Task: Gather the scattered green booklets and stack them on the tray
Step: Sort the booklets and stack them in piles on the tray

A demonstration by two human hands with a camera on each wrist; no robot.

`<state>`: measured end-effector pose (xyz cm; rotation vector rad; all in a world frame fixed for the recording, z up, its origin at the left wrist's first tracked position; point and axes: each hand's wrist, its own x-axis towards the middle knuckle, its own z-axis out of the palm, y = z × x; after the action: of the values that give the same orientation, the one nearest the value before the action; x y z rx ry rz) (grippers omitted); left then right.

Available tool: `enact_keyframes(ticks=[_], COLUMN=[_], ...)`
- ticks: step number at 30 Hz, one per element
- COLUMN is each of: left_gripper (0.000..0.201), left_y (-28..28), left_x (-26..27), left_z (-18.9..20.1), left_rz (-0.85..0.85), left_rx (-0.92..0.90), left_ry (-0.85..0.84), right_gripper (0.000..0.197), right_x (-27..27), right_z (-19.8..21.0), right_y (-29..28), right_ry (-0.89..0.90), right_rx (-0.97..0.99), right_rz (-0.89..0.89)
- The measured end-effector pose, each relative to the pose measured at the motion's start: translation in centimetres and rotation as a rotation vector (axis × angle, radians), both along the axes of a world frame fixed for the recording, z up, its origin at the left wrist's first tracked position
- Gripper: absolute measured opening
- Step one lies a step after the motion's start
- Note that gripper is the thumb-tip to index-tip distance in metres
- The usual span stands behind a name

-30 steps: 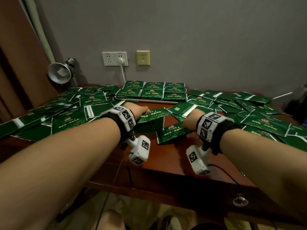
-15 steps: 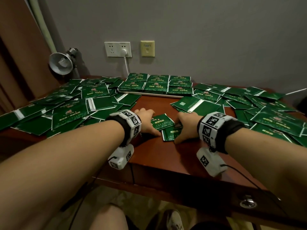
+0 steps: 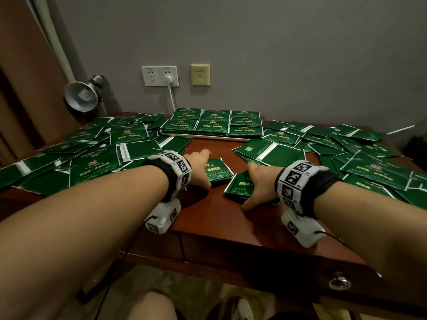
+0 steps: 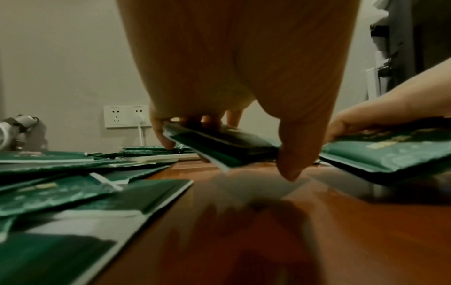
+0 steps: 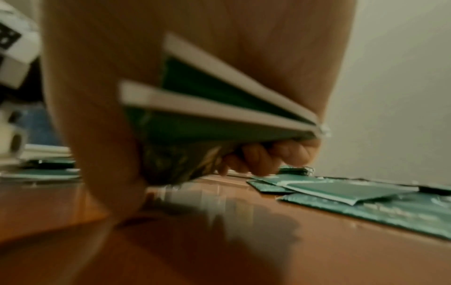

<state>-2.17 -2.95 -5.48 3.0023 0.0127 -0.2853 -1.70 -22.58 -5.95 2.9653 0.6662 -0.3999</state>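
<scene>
Left wrist view: left hand (image 4: 234, 108) pinches booklets (image 4: 219, 148); right wrist view: right hand (image 5: 171, 108) pinches bundle (image 5: 219, 108).

A reddish-brown wooden desk (image 3: 233, 229) stands against a grey wall (image 3: 300, 54). On the wall: a white double socket (image 3: 160, 76) with a plug in it, beside a yellowish wall plate (image 3: 200, 75). A metal lamp (image 3: 82, 96) sits at the back left.

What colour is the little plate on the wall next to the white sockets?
The wall plate is pale yellow, seen best in the head view.

right wrist view blurred | left hand (image 3: 200, 168) fingertips hidden behind booklets (image 3: 217, 169) | tray (image 3: 203, 136) mostly covered
</scene>
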Motion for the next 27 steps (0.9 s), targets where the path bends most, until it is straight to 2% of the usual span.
enact_keyframes(ticks=[4,8,14,24,27], left_gripper=[0.093,0.081,0.08,0.079,0.085], left_y=[0.6,1.6,2.7,3.6,3.8], left_x=[0.5,2.0,5.9,17.3,20.6], left_z=[1.0,2.4,4.3,4.4,3.7], left_rz=[-0.02,-0.056,-0.064,-0.125,-0.126], left_rx=[0.056,0.114,0.153,0.158,0.164], left_ry=[-0.104,-0.153,-0.164,-0.162,-0.145], right_gripper=[0.073,0.074,0.074,0.081,0.091], right_x=[0.5,2.2,7.1,19.2,22.2], right_z=[0.3,1.3,3.3,4.1,3.6], right_y=[0.1,-0.1,-0.8,1.7,2.9], right_ry=[-0.143,-0.194,-0.255,-0.263,-0.256], right_rx=[-0.026,0.002,0.031,0.006,-0.045], right_rz=[0.047,0.04,-0.044,-0.077,-0.076])
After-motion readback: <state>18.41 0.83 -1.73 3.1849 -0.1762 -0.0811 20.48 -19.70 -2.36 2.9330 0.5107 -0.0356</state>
